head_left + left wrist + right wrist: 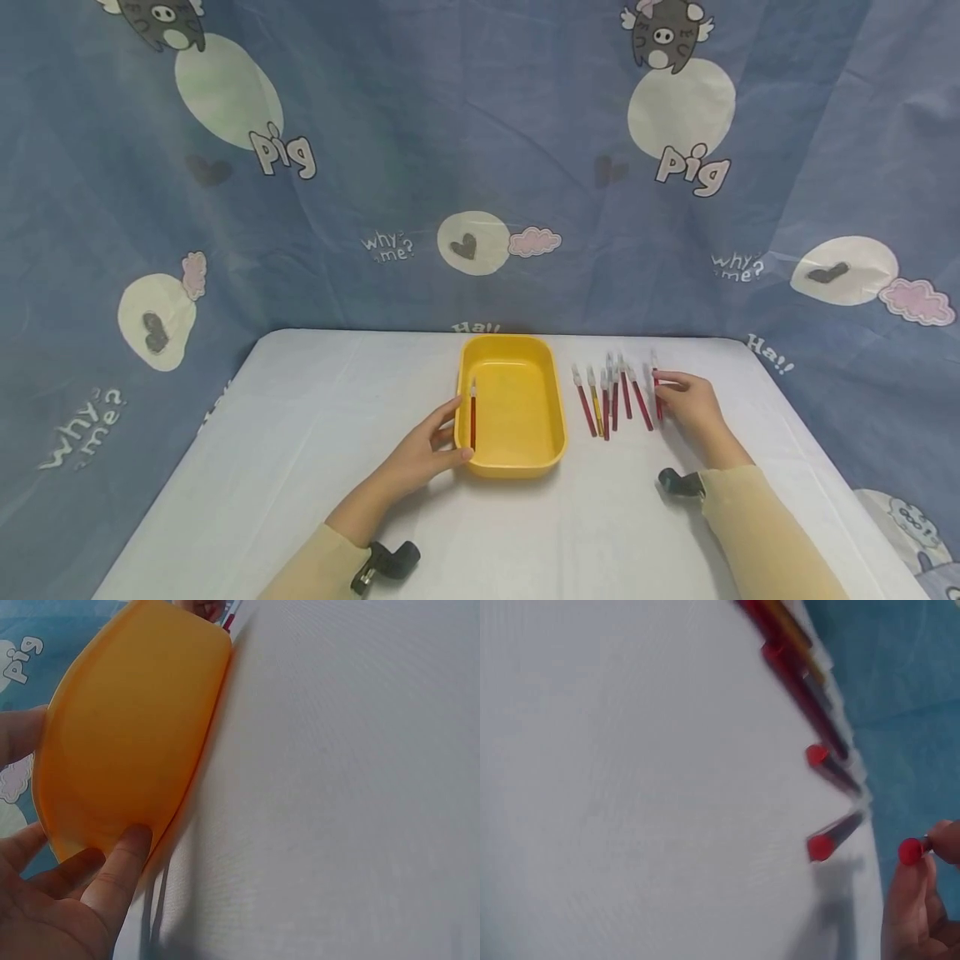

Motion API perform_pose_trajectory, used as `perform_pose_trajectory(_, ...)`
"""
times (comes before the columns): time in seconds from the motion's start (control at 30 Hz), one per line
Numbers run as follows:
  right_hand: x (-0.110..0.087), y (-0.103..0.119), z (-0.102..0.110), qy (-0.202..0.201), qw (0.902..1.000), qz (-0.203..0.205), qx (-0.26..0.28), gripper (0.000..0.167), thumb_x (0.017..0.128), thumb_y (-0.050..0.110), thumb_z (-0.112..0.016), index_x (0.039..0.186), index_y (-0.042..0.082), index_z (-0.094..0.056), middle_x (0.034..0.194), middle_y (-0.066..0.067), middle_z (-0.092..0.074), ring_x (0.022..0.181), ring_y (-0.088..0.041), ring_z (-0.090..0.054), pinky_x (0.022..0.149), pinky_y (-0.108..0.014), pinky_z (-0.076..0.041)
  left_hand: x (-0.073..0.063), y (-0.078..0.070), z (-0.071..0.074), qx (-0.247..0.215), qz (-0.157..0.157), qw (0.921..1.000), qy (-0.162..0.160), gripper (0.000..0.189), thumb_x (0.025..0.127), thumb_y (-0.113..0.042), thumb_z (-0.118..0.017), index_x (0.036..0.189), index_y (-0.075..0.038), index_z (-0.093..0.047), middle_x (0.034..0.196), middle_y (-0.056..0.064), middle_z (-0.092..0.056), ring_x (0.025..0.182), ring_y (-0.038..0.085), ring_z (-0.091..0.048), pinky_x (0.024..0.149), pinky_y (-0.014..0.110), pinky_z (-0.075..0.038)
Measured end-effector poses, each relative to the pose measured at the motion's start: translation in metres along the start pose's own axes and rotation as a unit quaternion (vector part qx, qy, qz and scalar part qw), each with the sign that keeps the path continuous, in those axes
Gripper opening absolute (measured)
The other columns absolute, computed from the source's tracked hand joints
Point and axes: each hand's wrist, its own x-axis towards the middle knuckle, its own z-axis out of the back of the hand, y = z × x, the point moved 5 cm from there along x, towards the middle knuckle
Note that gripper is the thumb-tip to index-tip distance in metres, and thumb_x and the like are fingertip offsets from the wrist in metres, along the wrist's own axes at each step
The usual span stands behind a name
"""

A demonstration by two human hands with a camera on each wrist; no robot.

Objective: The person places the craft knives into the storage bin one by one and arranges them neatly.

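Note:
A yellow plastic tray point(517, 462) sits near the middle of the table, with one slim red pen-shaped tool point(473, 421) with a pale pointed tip lying along its left side. My left hand point(422, 457) grips the tray at its front left corner; in the left wrist view, fingers touch its outer wall point(127, 735). Over on the right, my right hand point(690, 407) pinches another red pen-shaped tool point(658, 407) with a clear cap between thumb and fingers. Its round red end point(910, 851) points toward the right wrist camera.
Between the tray and my right hand lie several more capped pen-shaped tools point(606, 417), mostly red and one yellow point(596, 404), some close against each other. White cloth covers the table point(315, 400). A blue patterned curtain point(555, 292) hangs behind its back edge.

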Motion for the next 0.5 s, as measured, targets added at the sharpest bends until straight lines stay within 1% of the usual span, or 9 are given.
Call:
perform_pose_trajectory(0.1, -0.006, 0.001, 0.002, 0.005, 0.9999, 0.001, 0.012, 0.041, 0.098, 0.012, -0.059, 0.137, -0.002, -0.058, 0.133, -0.029, -0.058, 0.099, -0.017, -0.066, 0.073, -0.019, -0.056, 0.0, 0.0, 0.0, 0.0, -0.004, 1.0, 0.003, 0.087, 0.085, -0.033, -0.082, 0.157, -0.029, -0.033, 0.161, 0.005, -0.034, 0.139, 0.032, -0.045, 0.108, 0.055, -0.042)
perform_pose_trajectory(0.23, -0.012, 0.004, 0.003, 0.005, 0.999, 0.008, 0.044, 0.043, 0.098, 0.008, -0.059, 0.139, -0.005, -0.055, 0.131, -0.032, -0.058, 0.086, -0.005, -0.065, 0.073, -0.021, -0.059, 0.0, -0.001, 0.0, -0.003, -0.01, 0.9999, 0.006, 0.088, 0.085, -0.032, -0.081, 0.157, -0.027, -0.032, 0.161, 0.006, -0.034, 0.139, 0.033, -0.044, 0.108, 0.054, -0.043)
perform_pose_trajectory(0.3, -0.014, 0.007, 0.003, 0.006, 0.9984, 0.006, 0.056, 0.043, 0.098, 0.008, -0.059, 0.14, -0.004, -0.054, 0.132, -0.032, -0.057, 0.083, 0.0, -0.063, 0.073, -0.022, -0.059, 0.0, -0.001, 0.001, -0.003, -0.011, 0.9999, 0.005, 0.088, 0.085, -0.032, -0.081, 0.158, -0.026, -0.032, 0.161, 0.007, -0.034, 0.139, 0.034, -0.044, 0.108, 0.054, -0.043)
perform_pose_trajectory(0.5, -0.024, 0.014, 0.003, 0.016, 0.9953, -0.002, 0.095, 0.046, 0.1, 0.011, -0.061, 0.142, -0.002, -0.051, 0.137, -0.027, -0.055, 0.087, 0.002, -0.061, 0.08, -0.023, -0.059, 0.0, -0.002, 0.0, 0.002, -0.011, 0.9999, 0.004, 0.089, 0.085, -0.031, -0.082, 0.158, -0.026, -0.032, 0.16, 0.007, -0.034, 0.139, 0.034, -0.044, 0.108, 0.054, -0.042)
